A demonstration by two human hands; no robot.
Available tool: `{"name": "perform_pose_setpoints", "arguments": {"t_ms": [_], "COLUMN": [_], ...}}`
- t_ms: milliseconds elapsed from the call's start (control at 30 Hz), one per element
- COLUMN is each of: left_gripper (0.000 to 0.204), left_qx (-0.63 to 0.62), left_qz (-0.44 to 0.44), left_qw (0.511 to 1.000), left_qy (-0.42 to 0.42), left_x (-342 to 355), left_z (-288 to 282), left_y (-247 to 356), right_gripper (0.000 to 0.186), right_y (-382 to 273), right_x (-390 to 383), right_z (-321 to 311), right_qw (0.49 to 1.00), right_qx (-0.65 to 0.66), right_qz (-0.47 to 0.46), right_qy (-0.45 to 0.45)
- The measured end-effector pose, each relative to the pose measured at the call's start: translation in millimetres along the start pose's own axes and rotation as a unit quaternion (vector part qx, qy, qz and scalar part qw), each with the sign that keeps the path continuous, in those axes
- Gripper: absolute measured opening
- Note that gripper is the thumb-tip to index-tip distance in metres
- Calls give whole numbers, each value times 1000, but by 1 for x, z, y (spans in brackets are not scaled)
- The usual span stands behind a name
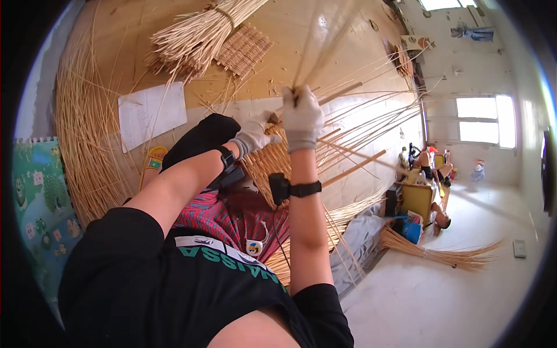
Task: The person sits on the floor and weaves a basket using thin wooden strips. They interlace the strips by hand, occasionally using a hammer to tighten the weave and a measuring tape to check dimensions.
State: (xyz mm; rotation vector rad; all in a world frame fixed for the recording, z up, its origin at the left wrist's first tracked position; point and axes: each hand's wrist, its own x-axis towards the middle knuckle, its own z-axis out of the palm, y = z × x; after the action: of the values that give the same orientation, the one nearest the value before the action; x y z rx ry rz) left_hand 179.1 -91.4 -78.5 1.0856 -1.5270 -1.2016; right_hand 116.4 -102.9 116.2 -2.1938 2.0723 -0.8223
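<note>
Observed woven wicker panel (pixel 261 168) on the near side of both hands, just beyond red striped cloth (pixel 200 211). Traced its long axis along unwoven rods (pixel 354 168), from left to right, aimed right and slightly far. Found left gloved hand (pixel 253 132) at the panel's far edge with fingers curled; cannot tell exact pinch. Found right gloved hand (pixel 304 119) fisted around blurred canes (pixel 327 46), pointing far.

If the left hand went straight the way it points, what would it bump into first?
The left hand points towards the right hand, so probably that, just past the edge of the woven piece. Depth is unclear in this one view; it might miss.
</note>
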Motion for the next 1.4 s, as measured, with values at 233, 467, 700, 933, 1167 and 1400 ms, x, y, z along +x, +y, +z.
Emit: {"name": "perform_pose_setpoints", "arguments": {"t_ms": [233,467,700,933,1167,1400], "left_gripper": [60,61,85,100,77,95], "left_qx": [116,-92,30,66,33,120], "left_qz": [222,53,42,-83,-73,-108], "left_qw": [967,990,943,918,976,962], "left_qy": [48,-96,-329,-383,-201,-220], "left_x": [19,20,60,70,47,51], "left_z": [16,22,-39,-35,7,11], "left_y": [-45,-39,40,20,-17,-51], "right_gripper": [21,24,31,34,26,72], "right_y": [23,-18,67,164,151,184], "right_x": [-55,-60,-158,-207,-29,-30], "right_z": [22,-16,-38,27,11,25], "right_qw": [998,967,797,627,905,758], "right_qx": [14,182,485,629,327,560], "right_qz": [-23,173,359,450,261,273], "right_qy": [57,-36,34,94,74,195]}}
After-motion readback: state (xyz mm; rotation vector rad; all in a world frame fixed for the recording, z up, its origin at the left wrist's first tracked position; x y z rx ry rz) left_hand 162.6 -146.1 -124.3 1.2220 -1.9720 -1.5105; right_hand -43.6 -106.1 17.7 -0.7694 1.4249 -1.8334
